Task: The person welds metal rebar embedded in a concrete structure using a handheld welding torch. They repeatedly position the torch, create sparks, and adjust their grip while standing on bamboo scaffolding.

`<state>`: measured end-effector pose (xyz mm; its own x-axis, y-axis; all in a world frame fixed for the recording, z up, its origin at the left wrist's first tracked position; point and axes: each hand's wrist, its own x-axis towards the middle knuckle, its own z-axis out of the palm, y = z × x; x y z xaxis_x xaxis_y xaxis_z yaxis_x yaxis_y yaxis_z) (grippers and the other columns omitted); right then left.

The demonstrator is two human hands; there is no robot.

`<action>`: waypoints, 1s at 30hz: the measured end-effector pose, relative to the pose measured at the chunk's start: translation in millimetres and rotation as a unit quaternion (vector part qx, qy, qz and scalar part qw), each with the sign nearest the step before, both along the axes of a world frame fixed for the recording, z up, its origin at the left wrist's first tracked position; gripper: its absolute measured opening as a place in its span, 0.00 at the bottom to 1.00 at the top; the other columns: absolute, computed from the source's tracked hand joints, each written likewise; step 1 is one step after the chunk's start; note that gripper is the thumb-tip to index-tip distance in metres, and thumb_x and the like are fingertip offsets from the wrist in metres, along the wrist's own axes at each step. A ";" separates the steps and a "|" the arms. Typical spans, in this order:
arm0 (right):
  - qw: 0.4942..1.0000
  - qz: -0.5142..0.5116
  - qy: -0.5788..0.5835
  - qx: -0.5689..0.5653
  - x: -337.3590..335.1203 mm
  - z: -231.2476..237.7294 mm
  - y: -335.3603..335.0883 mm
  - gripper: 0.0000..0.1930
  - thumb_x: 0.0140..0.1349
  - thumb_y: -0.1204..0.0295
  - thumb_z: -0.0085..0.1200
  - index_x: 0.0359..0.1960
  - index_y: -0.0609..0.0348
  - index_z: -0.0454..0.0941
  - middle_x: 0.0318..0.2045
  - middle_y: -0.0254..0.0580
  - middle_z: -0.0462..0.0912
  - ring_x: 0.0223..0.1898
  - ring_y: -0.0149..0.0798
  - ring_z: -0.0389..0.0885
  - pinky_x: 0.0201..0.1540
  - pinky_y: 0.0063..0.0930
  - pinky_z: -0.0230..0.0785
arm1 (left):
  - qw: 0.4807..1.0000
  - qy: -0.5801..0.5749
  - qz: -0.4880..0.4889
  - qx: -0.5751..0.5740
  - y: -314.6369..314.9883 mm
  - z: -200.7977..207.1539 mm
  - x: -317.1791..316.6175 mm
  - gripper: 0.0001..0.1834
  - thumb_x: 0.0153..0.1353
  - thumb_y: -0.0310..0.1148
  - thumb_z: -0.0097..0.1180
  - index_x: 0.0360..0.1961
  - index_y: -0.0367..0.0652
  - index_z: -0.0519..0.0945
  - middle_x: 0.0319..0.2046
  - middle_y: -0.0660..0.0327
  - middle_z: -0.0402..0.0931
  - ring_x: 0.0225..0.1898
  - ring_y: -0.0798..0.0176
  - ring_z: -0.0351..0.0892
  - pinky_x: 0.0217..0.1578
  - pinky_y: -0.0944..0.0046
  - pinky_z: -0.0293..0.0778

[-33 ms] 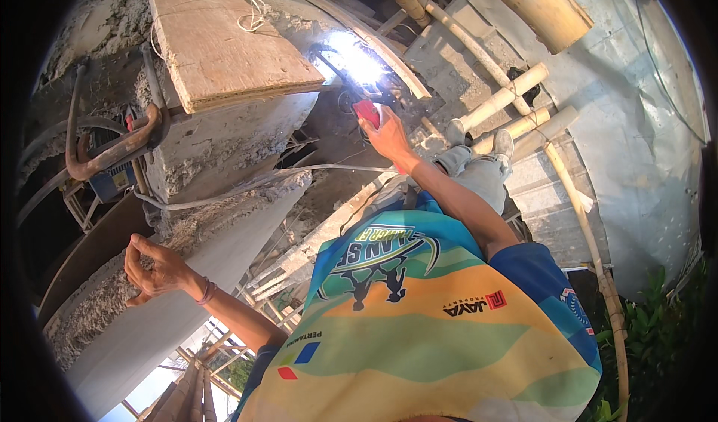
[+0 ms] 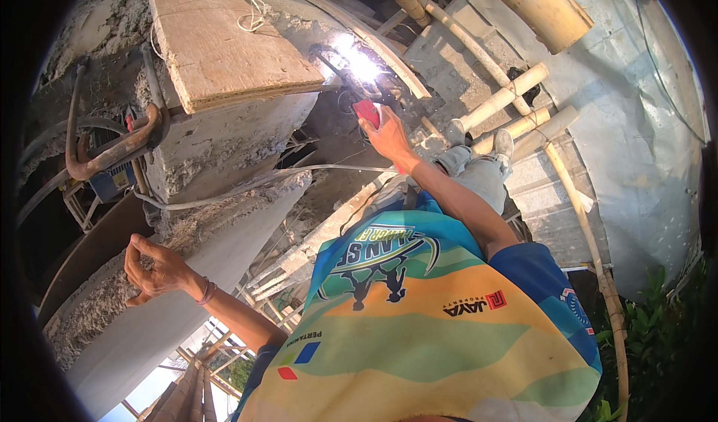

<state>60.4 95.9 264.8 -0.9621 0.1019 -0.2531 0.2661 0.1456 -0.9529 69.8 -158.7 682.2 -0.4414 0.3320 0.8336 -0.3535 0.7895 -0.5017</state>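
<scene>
Over on the right, grey sheeting spreads between a thick bamboo pole and some leafy green plants.

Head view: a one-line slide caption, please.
Right hand holding a red-handled tool toward a dazzling white glare beside a wooden board, left hand by a rough concrete edge.

Beyond the right grip, details are drowned by white glare; inside it, the red handle is partly covered; farther right, thick bamboo is cut off above.
</scene>
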 end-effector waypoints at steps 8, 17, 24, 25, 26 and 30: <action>0.998 -0.026 0.053 -0.021 0.5 -2.9 0.6 0.31 0.61 0.61 0.58 0.60 0.69 0.64 0.47 0.63 0.75 0.50 0.62 0.74 0.54 0.47 0.68 | 1.000 0.006 -0.017 -0.004 -0.6 -1.0 -2.3 0.12 0.56 0.51 0.66 0.25 0.56 0.86 0.29 0.78 0.83 0.39 0.73 0.81 0.66 0.39 0.31; 0.999 -0.013 0.039 -0.010 -1.4 -7.2 -0.5 0.33 0.60 0.62 0.59 0.62 0.68 0.63 0.48 0.62 0.75 0.51 0.61 0.74 0.55 0.47 0.67 | 1.000 0.007 -0.012 -0.007 -2.1 -0.9 -2.2 0.12 0.56 0.51 0.66 0.25 0.57 0.86 0.28 0.78 0.83 0.39 0.72 0.81 0.66 0.39 0.31; 0.999 -0.021 0.035 -0.024 -1.1 -5.0 1.2 0.32 0.60 0.61 0.59 0.59 0.70 0.65 0.49 0.61 0.75 0.52 0.60 0.74 0.56 0.47 0.67 | 1.000 0.004 -0.015 -0.004 -2.1 -0.8 -2.6 0.13 0.56 0.51 0.65 0.25 0.56 0.86 0.29 0.78 0.84 0.39 0.72 0.81 0.66 0.37 0.30; 0.999 -0.022 0.034 -0.016 -1.6 -4.5 1.4 0.31 0.59 0.61 0.60 0.58 0.70 0.66 0.49 0.61 0.75 0.52 0.60 0.74 0.55 0.47 0.67 | 1.000 0.004 -0.015 -0.003 -1.7 -1.1 -2.5 0.13 0.56 0.51 0.65 0.25 0.56 0.86 0.29 0.78 0.84 0.39 0.72 0.81 0.66 0.37 0.30; 0.999 -0.021 0.029 -0.009 -1.8 -3.9 1.5 0.30 0.59 0.61 0.60 0.57 0.70 0.67 0.48 0.60 0.75 0.51 0.60 0.74 0.55 0.46 0.67 | 1.000 0.003 -0.015 -0.002 -1.4 -1.1 -2.4 0.13 0.56 0.51 0.65 0.25 0.56 0.86 0.29 0.78 0.84 0.39 0.72 0.81 0.66 0.37 0.30; 1.000 -0.019 0.016 -0.011 -2.0 -2.7 3.0 0.27 0.59 0.62 0.60 0.52 0.71 0.70 0.47 0.58 0.75 0.49 0.60 0.75 0.54 0.46 0.68 | 1.000 0.004 -0.006 -0.001 -0.6 -1.1 -2.2 0.13 0.56 0.51 0.65 0.25 0.56 0.86 0.29 0.78 0.84 0.40 0.71 0.81 0.66 0.37 0.29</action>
